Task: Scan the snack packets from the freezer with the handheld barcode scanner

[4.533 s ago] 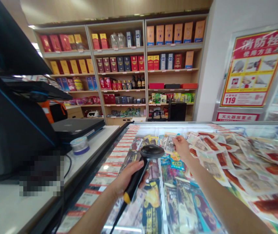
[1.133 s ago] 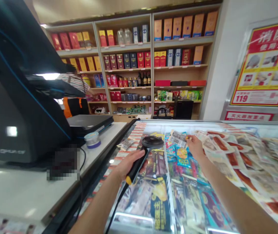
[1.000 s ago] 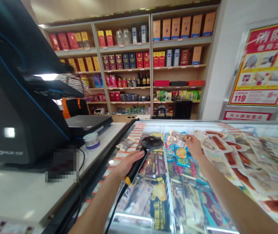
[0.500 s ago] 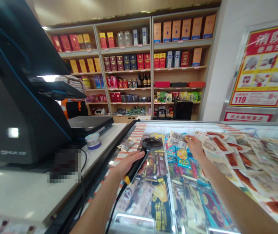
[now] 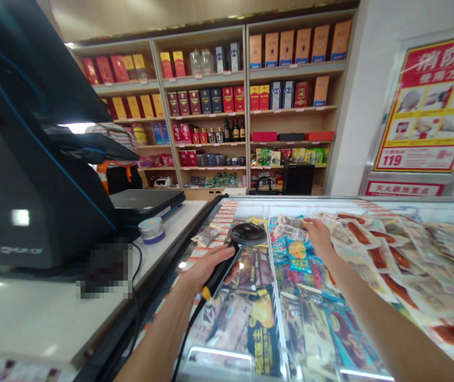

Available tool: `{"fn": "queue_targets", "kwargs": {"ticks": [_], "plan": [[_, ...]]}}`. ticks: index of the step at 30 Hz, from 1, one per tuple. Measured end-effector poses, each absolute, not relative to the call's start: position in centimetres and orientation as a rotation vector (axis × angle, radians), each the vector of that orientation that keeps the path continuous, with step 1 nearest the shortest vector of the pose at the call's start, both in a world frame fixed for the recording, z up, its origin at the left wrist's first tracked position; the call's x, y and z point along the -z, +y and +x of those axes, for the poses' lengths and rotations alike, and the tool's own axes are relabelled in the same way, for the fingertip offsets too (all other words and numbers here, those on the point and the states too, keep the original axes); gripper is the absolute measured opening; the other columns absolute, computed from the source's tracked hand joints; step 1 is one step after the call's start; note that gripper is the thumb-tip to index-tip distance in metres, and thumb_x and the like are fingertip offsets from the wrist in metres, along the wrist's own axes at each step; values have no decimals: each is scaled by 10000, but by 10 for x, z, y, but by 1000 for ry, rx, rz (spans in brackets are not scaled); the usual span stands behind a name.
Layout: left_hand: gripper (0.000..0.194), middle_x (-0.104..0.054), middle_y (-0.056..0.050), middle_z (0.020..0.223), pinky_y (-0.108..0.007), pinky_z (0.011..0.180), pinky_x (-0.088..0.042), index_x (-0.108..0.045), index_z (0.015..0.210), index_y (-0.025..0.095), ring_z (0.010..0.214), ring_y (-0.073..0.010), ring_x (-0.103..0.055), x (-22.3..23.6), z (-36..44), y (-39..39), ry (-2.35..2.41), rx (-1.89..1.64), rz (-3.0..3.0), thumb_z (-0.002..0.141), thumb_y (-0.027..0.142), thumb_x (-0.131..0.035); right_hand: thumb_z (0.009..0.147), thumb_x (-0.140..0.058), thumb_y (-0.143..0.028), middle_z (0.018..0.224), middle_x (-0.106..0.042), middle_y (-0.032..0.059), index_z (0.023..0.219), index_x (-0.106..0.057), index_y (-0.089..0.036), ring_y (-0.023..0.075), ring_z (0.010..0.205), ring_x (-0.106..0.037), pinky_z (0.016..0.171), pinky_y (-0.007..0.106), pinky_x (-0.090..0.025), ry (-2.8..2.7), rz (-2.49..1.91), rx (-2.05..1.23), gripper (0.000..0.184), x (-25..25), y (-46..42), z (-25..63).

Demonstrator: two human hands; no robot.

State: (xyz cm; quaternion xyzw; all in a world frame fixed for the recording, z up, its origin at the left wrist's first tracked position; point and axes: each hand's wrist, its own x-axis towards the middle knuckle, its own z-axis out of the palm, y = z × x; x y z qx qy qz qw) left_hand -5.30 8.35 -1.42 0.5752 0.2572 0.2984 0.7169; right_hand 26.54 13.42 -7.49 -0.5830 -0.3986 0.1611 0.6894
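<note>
My left hand point(image 5: 206, 263) is closed round the black handle of a barcode scanner point(image 5: 234, 246), whose round head points toward the far end of the glass-topped display case point(image 5: 330, 204). My right hand point(image 5: 319, 237) reaches forward over the case and pinches a small clear snack packet point(image 5: 290, 228), held just right of the scanner head. Below both hands, several colourful snack packets point(image 5: 296, 254) lie under and on the glass.
A black checkout terminal point(image 5: 31, 175) stands on the white counter point(image 5: 31, 313) at left, with a round tape-like tin point(image 5: 151, 229) and a closed laptop point(image 5: 143, 200) behind it. A person in an orange vest point(image 5: 111, 172) stands behind the terminal. Shelves of boxed goods point(image 5: 250, 106) line the back wall.
My right hand has lowered the small packet slightly toward the case top and nearer the scanner head. My left hand keeps its grip on the scanner.
</note>
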Motion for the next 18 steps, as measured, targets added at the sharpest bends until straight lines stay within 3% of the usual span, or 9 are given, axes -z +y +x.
{"fn": "queue_targets", "kwargs": {"ticks": [12,18], "plan": [[329,-510,-5,554,-192,396,-307,-484,930,115,416,-81,-462,14,-53,82,510,-684,1278,723,370,-459,609,-447,-286,623,-577,5,795,-580,-151,143,592,-513,534,231,-384,-921,-1327,-304,265,67,130,262],[355,-519,-13,544,-190,396,-297,-505,913,99,405,-79,-457,12,-55,84,547,-749,1231,719,392,-457,636,-430,-314,525,-532,-11,908,-561,-123,126,486,-464,479,228,-350,-974,-1401,-235,358,63,126,258]]}}
